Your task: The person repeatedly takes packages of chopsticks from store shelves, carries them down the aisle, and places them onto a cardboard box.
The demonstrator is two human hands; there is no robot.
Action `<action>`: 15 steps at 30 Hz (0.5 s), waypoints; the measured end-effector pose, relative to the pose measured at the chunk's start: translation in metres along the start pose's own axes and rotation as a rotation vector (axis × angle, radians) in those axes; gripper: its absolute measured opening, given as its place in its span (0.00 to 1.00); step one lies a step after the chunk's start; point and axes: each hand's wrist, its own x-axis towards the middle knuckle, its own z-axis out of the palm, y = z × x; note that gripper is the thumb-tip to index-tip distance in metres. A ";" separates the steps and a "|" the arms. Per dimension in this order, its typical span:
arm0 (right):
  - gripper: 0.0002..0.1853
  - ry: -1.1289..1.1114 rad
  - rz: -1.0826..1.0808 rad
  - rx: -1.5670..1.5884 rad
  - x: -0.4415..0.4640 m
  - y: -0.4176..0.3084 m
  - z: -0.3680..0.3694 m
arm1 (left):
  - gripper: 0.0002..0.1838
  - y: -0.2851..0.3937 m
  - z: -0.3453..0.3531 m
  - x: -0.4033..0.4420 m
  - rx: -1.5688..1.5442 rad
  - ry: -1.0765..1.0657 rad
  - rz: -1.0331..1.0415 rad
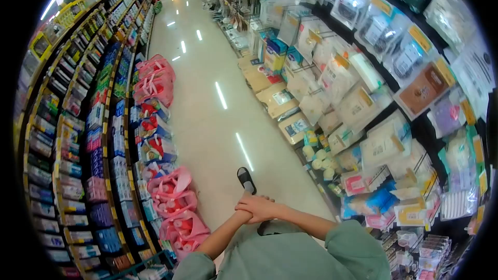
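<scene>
My two hands are clasped together in front of my waist. The right hand (257,207) lies on top, its fingers wrapped over the back of the left. Beneath it, my left hand (244,199) is mostly covered, with only some closed-together fingertips showing past the right hand. I see no item in either hand. A green shirt (285,254) covers my body and upper arms. One foot in a dark sandal (246,179) shows on the floor just beyond the hands.
A shiny store aisle floor (202,119) runs ahead. Pink bags (176,192) of bottled goods line the base of the left shelves (111,140), which hold boxed products. On the right hang several packaged goods (373,103), with cardboard packs (277,98) along the bottom.
</scene>
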 end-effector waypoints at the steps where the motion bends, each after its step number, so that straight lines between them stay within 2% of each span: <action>1: 0.29 -0.020 0.018 0.006 0.015 0.012 -0.017 | 0.17 -0.021 -0.009 0.008 -0.004 0.001 0.018; 7: 0.34 -0.212 0.140 0.180 0.121 0.066 -0.118 | 0.17 -0.140 -0.088 0.034 -0.020 0.019 0.060; 15: 0.38 -0.031 -0.031 0.101 0.248 0.118 -0.234 | 0.17 -0.283 -0.209 0.046 0.022 0.048 0.008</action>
